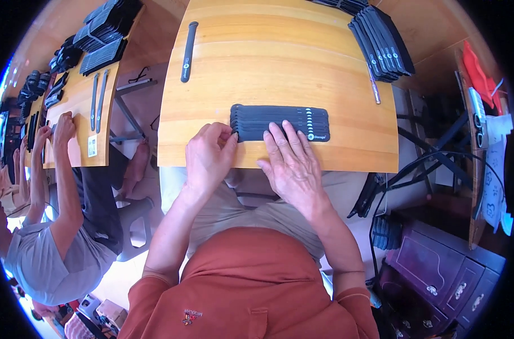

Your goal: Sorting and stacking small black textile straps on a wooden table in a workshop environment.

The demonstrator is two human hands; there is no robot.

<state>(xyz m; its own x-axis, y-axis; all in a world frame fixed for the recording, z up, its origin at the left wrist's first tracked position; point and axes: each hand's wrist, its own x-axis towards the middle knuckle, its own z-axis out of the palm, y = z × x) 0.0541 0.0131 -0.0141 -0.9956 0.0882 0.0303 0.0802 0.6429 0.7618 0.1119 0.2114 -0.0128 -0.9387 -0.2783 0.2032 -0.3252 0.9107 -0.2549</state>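
Observation:
A row of overlapping black straps (274,113) lies near the front edge of the wooden table, their rounded ends fanned in steps. At the row's left end, my left hand (210,152) is closed, thumb and forefinger pinching the end of the nearest strap. My right hand (293,161) rests flat on the straps with its fingers stretched out, holding nothing. Pale marks run down the straps just right of those fingertips. A single dark strap (188,53) lies apart at the table's far left.
Bundled black straps (381,45) are piled at the far right corner, beside a thin pen-like tool (375,90). To the left, a co-worker in grey (65,254) sits at another table with strap stacks (104,34). A dark drawer cabinet (437,277) stands at the lower right.

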